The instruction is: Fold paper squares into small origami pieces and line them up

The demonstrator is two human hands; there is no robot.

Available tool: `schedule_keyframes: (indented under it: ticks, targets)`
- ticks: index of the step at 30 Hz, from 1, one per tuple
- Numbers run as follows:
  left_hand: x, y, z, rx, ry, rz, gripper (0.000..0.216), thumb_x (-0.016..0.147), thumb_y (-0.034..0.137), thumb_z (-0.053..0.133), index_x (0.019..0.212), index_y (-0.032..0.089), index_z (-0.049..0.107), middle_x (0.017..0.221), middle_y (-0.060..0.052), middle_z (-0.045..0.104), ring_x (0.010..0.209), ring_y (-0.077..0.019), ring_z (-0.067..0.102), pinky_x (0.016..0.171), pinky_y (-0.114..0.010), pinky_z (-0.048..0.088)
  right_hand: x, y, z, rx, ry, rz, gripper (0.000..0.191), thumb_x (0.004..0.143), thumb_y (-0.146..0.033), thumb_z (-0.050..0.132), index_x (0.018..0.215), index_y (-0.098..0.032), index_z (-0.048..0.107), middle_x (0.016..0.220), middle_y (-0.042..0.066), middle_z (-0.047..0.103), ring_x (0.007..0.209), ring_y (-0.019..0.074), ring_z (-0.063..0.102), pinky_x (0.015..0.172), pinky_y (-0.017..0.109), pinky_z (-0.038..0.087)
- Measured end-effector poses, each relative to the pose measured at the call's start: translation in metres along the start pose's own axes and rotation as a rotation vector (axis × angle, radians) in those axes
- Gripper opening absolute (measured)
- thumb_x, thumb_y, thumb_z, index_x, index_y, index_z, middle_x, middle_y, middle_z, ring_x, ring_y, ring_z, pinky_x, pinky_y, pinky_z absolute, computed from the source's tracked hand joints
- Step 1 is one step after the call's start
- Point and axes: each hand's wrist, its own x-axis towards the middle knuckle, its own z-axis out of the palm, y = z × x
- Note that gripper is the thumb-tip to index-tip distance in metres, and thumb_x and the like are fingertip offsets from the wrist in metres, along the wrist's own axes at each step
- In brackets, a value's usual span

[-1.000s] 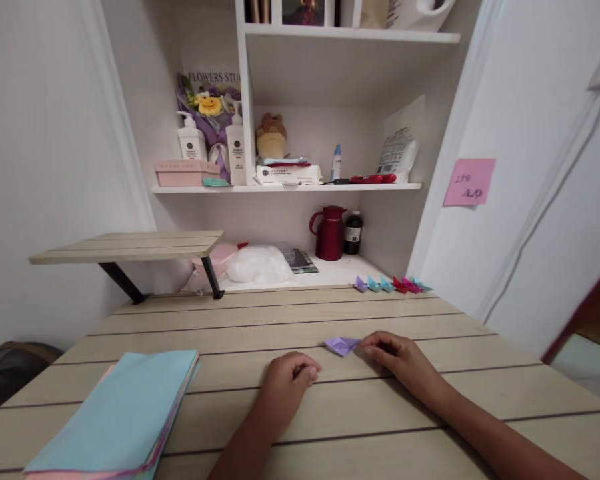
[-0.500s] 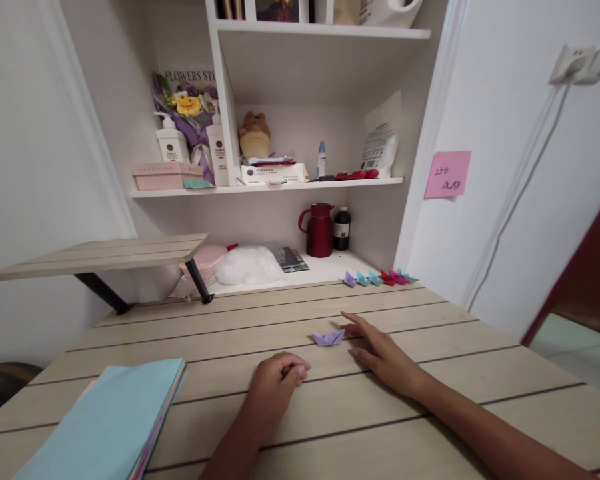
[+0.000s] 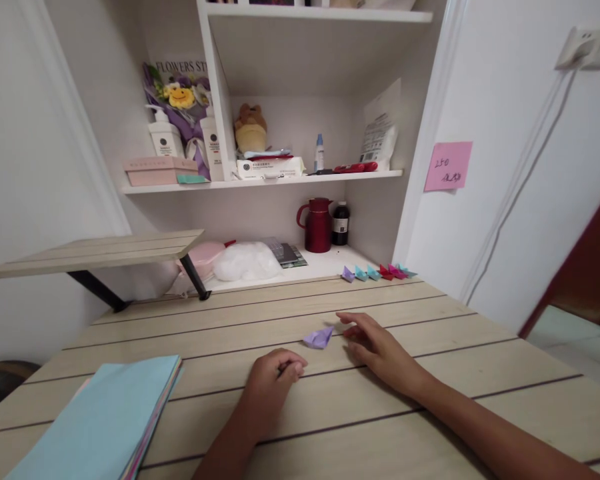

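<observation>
A small lavender folded paper boat (image 3: 319, 338) sits on the wood-slat desk (image 3: 360, 417), between my two hands. My right hand (image 3: 373, 341) rests just right of the boat, fingers bent but apart, holding nothing; a narrow gap seems to separate its fingertips from the paper. Nearer to me and to the left, my left hand (image 3: 276, 375) lies on the desk with its fingers curled in. Whether anything is inside that curl is hidden. Along the desk's back edge stands a row of several folded paper boats (image 3: 379, 273) in purple, light blue, red and pink.
A stack of coloured paper (image 3: 100, 413), light blue on top, lies at the left front. A raised wooden stand (image 3: 95, 253) is at the back left. Behind the desk, white shelves hold a red jug (image 3: 319, 225), a dark bottle (image 3: 341, 224) and a white plastic bag (image 3: 247, 261).
The lavender boat has turned, its right end swinging up and away, and shifted slightly left. My right hand's fingers have curled a little more. The whole view has shifted slightly.
</observation>
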Motion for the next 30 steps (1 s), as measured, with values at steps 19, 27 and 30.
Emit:
schedule_keyframes:
  ticks: [19,27,30]
  targets:
    - [-0.0012,0.004,-0.0019,0.068,-0.026,0.012,0.021,0.082,0.027,0.052,0.084,0.019,0.072,0.086,-0.005,0.072,0.079,-0.0195,0.063,0.074,-0.027,0.046,-0.0002,0.0019,-0.0007,-0.098,-0.009,-0.019,0.048,0.08,-0.013,0.049,0.126,-0.026,0.051,0.115,0.006,0.06,0.098,0.0216,0.06,0.091,0.04,0.048]
    - [-0.0016,0.0065,-0.0015,0.065,-0.021,0.023,0.021,0.082,0.027,0.052,0.084,0.019,0.072,0.085,-0.005,0.071,0.078,-0.0191,0.063,0.074,-0.027,0.046,0.0007,0.0025,-0.0006,-0.145,-0.076,-0.053,0.069,0.077,-0.012,0.052,0.141,-0.029,0.034,0.13,0.006,0.056,0.122,0.0253,0.049,0.107,0.05,0.033]
    - [-0.0014,0.0064,-0.0014,0.072,-0.02,0.022,0.022,0.083,0.027,0.052,0.084,0.019,0.072,0.084,-0.005,0.071,0.079,-0.0191,0.063,0.074,-0.027,0.046,0.0006,-0.002,-0.0022,-0.12,-0.106,-0.017,0.064,0.078,-0.014,0.053,0.138,-0.029,0.039,0.118,0.005,0.064,0.113,0.0247,0.055,0.103,0.047,0.036]
